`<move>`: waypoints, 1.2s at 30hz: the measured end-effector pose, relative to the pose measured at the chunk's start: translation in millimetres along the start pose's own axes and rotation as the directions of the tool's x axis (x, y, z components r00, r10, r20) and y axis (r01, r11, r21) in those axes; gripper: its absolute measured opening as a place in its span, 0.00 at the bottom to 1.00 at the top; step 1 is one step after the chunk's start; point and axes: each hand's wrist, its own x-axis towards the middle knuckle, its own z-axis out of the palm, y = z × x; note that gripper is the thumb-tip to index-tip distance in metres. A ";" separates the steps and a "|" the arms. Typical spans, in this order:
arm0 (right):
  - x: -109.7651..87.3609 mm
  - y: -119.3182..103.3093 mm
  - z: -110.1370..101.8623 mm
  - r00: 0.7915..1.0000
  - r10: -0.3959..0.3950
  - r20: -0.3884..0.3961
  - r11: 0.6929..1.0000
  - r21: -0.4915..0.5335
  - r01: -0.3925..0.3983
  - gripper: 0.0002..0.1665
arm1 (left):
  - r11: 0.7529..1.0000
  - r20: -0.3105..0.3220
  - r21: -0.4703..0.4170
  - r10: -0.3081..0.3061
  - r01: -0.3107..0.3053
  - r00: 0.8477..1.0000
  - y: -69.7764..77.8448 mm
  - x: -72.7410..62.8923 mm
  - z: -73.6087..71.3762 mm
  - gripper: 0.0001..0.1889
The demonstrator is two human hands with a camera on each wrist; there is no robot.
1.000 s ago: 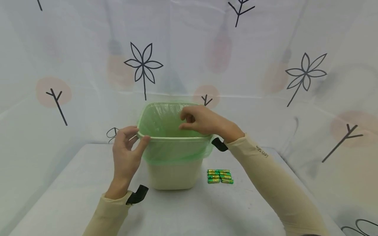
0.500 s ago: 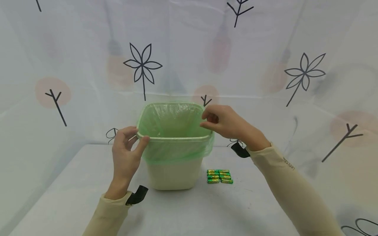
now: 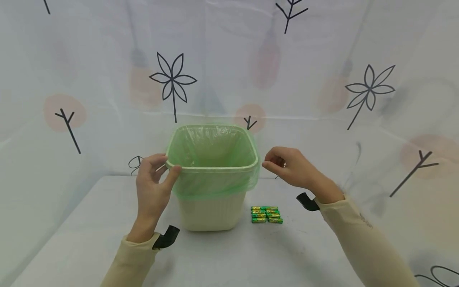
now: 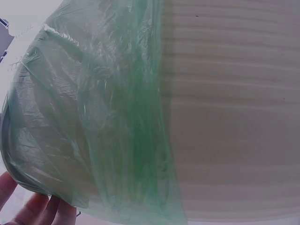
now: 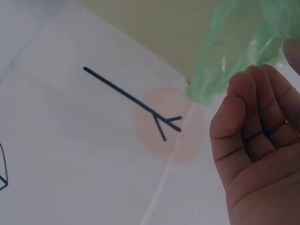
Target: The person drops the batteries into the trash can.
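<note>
A pale plastic trash bin [image 3: 211, 215] stands upright on the table, lined with a translucent green trash bag [image 3: 215, 185] folded over its rim. My left hand [image 3: 154, 191] pinches the rim at the front left corner, thumb in front and fingers along the side; the left wrist view shows the fingertips [image 4: 33, 211] at the bag-covered edge. My right hand [image 3: 292, 165] hovers just right of the bin, fingers loosely curled with nothing held. In the right wrist view its fingers [image 5: 241, 93] overlap a hanging fold of the bag [image 5: 248, 51].
Several green and gold batteries [image 3: 266, 214] lie in two short columns on the white table [image 3: 229, 259], to the right of the bin's base. Behind the table hangs a white cloth [image 3: 222, 59] printed with flowers and twigs.
My right hand has moved out from over the bin's opening, to the right and down past the rim. The left hand, bin and batteries have stayed in place.
</note>
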 end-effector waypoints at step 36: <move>-64.1 68.7 132.8 0.918 0.159 0.363 0.986 -0.010 -0.167 0.11 | 1.000 -0.005 -0.018 -0.004 0.004 1.000 0.0 4.8 -1.0 0.21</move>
